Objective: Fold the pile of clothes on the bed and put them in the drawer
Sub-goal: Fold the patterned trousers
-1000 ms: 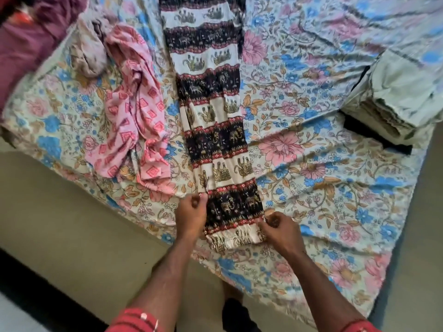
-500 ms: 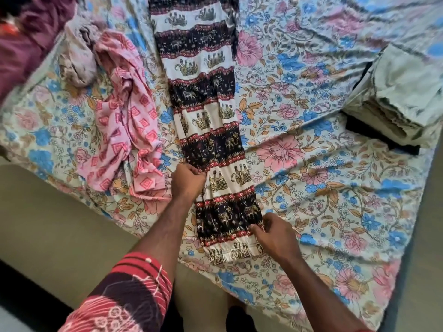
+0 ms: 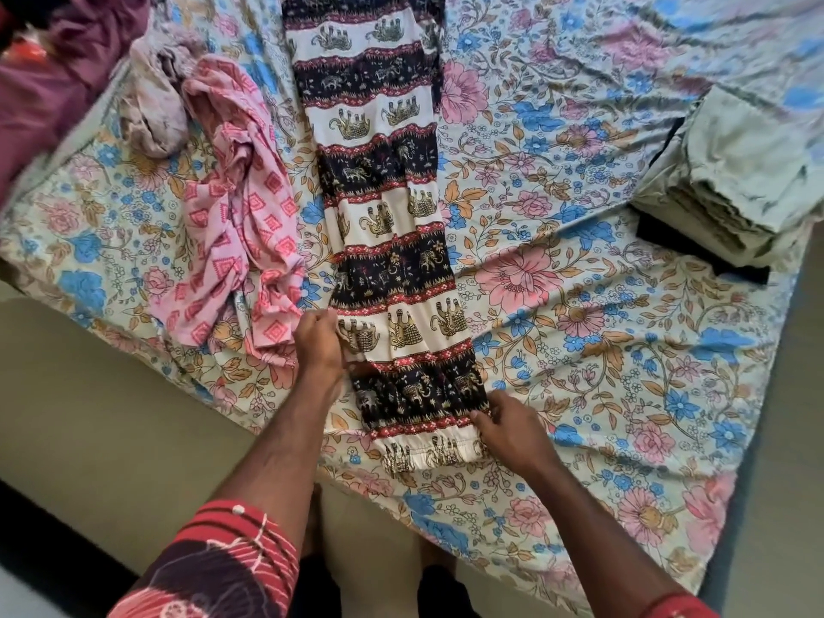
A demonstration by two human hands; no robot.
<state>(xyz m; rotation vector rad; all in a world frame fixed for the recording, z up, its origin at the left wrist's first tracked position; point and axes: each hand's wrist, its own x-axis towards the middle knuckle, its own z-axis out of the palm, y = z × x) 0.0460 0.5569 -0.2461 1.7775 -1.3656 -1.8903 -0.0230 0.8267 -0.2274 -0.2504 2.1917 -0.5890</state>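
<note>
Black and cream bands with small elephants run along the trousers, which lie stretched out flat on the flowered bedsheet, from the top centre of the frame down to the lower centre. My left hand is at the left edge of the cloth, in the middle of the frame, with fingers curled around the edge, pinching it. Half a second ago this hand was at nearly the same place on the cloth, and one second ago it was lower, near the hem, so it has moved up along the side. My right hand stays at the right corner of the hem, lower centre, and its fingers pinch the cloth there as before.

To the left of the trousers, the pink patterned garment lies crumpled, just beside my left hand, and it has not moved. Above it, at the upper left, a pale mauve cloth is bunched, and a maroon cloth fills the corner. At the right edge of the frame a folded stack of pale green clothes sits on something black. My red striped sleeve shows at the bottom left.
</note>
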